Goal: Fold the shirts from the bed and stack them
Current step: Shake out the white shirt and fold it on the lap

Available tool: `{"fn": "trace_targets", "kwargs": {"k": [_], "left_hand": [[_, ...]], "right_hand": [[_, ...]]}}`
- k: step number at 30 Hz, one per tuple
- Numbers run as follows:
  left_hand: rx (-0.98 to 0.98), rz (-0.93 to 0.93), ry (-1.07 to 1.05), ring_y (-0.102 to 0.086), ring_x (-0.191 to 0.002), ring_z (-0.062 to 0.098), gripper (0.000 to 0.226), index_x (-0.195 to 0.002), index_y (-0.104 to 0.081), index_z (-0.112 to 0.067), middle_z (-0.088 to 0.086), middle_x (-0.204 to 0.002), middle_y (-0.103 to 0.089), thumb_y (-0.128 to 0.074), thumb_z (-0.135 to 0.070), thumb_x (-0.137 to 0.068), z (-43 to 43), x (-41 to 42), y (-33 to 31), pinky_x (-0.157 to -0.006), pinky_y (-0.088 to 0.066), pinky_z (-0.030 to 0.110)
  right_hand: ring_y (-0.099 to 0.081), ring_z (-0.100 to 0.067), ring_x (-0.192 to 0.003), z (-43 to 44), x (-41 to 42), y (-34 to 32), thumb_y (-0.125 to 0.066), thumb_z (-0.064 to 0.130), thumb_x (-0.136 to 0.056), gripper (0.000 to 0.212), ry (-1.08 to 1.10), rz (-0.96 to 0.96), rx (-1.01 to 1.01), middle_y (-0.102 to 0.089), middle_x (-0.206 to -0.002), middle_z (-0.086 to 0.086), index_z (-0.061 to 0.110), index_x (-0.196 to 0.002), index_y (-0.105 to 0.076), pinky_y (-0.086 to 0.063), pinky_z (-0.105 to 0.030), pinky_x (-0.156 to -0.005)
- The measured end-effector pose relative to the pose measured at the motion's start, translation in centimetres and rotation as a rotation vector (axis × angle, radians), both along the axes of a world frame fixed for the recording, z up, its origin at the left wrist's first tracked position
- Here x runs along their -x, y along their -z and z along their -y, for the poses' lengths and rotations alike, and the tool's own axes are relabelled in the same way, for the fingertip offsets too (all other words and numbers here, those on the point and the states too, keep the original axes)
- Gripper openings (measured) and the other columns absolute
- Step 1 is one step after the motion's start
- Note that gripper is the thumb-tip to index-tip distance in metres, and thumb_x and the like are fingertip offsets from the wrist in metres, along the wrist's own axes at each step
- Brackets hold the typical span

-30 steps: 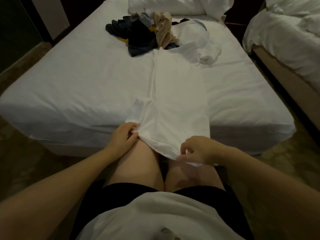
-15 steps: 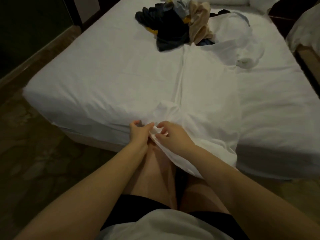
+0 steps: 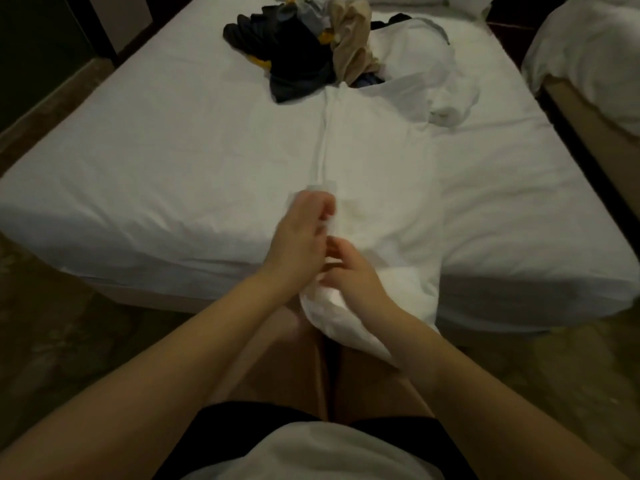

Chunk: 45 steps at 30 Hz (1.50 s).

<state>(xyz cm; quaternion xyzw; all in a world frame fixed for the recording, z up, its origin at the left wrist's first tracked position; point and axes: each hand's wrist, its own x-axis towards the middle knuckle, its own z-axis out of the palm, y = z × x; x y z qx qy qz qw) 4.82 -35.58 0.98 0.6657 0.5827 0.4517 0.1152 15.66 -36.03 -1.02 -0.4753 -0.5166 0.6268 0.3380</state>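
At the near edge of the white-sheeted bed (image 3: 156, 161), just above the person's bare knees, the right hand (image 3: 349, 275) pinches a bunched fold of the white cloth shirt (image 3: 384, 174), fingers curled into fabric that spills over the edge toward the lap. The left hand (image 3: 303, 230) sits just beyond it and slightly left, almost touching it. Its fingers curl round a gathered strip of the same shirt, though blur softens the fingertips. From both hands the shirt runs straight away, its long axis pointing from the near edge toward the far end of the bed. It lies flat and narrow near the bed's middle, with a folded edge down its left side. The free length therefore lies directly ahead, and the left hand is nearer that folded edge, so a next fold would likely carry the near end forward along this axis. At the shirt's far end lies a heap of dark crumpled garments (image 3: 294, 60), then a beige crumpled garment (image 3: 349, 46) and a loose white crumpled garment (image 3: 436, 74) toward the right edge, all unfolded.
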Motion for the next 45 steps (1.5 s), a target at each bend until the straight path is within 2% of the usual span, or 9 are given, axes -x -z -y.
{"fn": "trace_targets", "kwargs": {"k": [4,8,14,18,22,29,36,40,45], "left_hand": [[0.140,-0.326,0.526,-0.054,-0.094,0.014,0.035,-0.114,-0.058,-0.004,0.012,-0.106,-0.057,-0.045,0.001,-0.082,-0.2,-5.2,1.8,-0.081,-0.044,0.017],[0.224,-0.575,0.665,-0.058,-0.086,0.033,0.044,-0.122,-0.053,-0.003,0.018,-0.108,-0.057,-0.049,-0.012,-0.079,0.4,-5.9,5.6,-0.075,-0.050,0.037],[0.289,-0.732,0.558,-0.049,-0.111,0.012,0.048,-0.144,-0.026,-0.024,-0.008,-0.146,-0.030,-0.035,-0.026,-0.097,2.1,-4.1,2.9,-0.064,-0.027,-0.006],[0.263,-0.757,0.418,-0.052,-0.107,0.017,0.055,-0.141,-0.018,-0.035,-0.009,-0.146,-0.029,-0.044,-0.037,-0.093,2.2,-1.4,5.3,-0.062,-0.039,0.013],[0.369,-0.845,0.379,-0.051,-0.108,0.024,0.064,-0.136,-0.022,-0.034,0.001,-0.129,-0.046,-0.059,-0.034,-0.084,2.2,0.1,7.3,-0.080,-0.051,0.041],[0.256,-0.699,0.363,-0.058,-0.071,0.030,0.054,-0.110,-0.046,-0.023,0.007,-0.090,-0.056,-0.077,-0.018,-0.067,2.6,0.8,7.0,-0.054,-0.050,0.036],[0.354,-0.592,0.313,-0.056,-0.078,0.030,0.021,-0.106,-0.052,-0.021,0.008,-0.090,-0.054,-0.048,-0.024,-0.085,3.2,1.4,6.3,-0.061,-0.051,0.038],[0.350,-0.551,0.268,-0.058,-0.070,0.034,0.037,-0.102,-0.061,-0.013,0.013,-0.083,-0.057,-0.039,-0.028,-0.075,3.4,1.5,6.5,-0.054,-0.052,0.037],[0.440,-0.399,0.112,-0.051,-0.086,0.034,0.041,-0.106,-0.057,-0.010,0.013,-0.095,-0.049,-0.041,-0.028,-0.073,3.5,1.2,6.5,-0.067,-0.050,0.046]], "right_hand": [[-0.059,-0.026,-0.083,-1.9,-6.5,-0.9,-0.037,0.011,-0.091,0.025,0.428,-0.663,0.531,-0.060,-0.097,-0.014,0.006,-0.103,-0.058,-0.055,-0.033,-0.065],[-0.060,-0.026,-0.089,-2.9,-9.7,-0.1,-0.049,0.042,-0.093,0.040,0.321,-0.270,0.577,-0.060,-0.107,-0.015,0.010,-0.117,-0.054,-0.055,-0.035,-0.065],[-0.062,-0.025,-0.097,-5.0,-6.6,2.2,-0.076,0.033,-0.075,0.067,0.316,0.240,0.298,-0.058,-0.114,-0.007,0.008,-0.129,-0.044,-0.053,-0.033,-0.066],[-0.054,-0.023,-0.104,-6.1,-4.7,1.8,-0.073,0.043,-0.075,0.068,0.318,0.419,0.172,-0.052,-0.115,-0.004,0.013,-0.127,-0.040,-0.046,-0.034,-0.087],[-0.052,-0.020,-0.089,-7.0,-3.9,1.3,-0.063,0.043,-0.083,0.042,0.260,0.604,0.020,-0.054,-0.103,0.000,0.017,-0.111,-0.046,-0.039,-0.029,-0.074],[-0.053,-0.016,-0.078,-8.0,-3.0,0.8,-0.059,0.042,-0.088,0.029,0.314,0.696,-0.205,-0.049,-0.081,0.007,0.019,-0.100,-0.045,-0.041,-0.027,-0.067],[-0.049,-0.009,-0.061,-7.3,-2.6,1.4,-0.061,0.050,-0.084,0.036,0.415,0.675,-0.177,-0.053,-0.068,0.006,0.021,-0.066,-0.049,-0.034,-0.021,-0.054],[-0.051,-0.011,-0.055,-6.6,-2.4,1.6,-0.063,0.054,-0.080,0.044,0.441,0.654,-0.134,-0.055,-0.056,0.005,0.020,-0.054,-0.054,-0.037,-0.025,-0.055],[-0.058,-0.017,-0.096,-6.2,-2.2,2.1,-0.068,0.056,-0.075,0.044,0.551,0.625,-0.146,-0.060,-0.105,0.002,0.020,-0.102,-0.066,-0.051,-0.033,-0.085]]}}
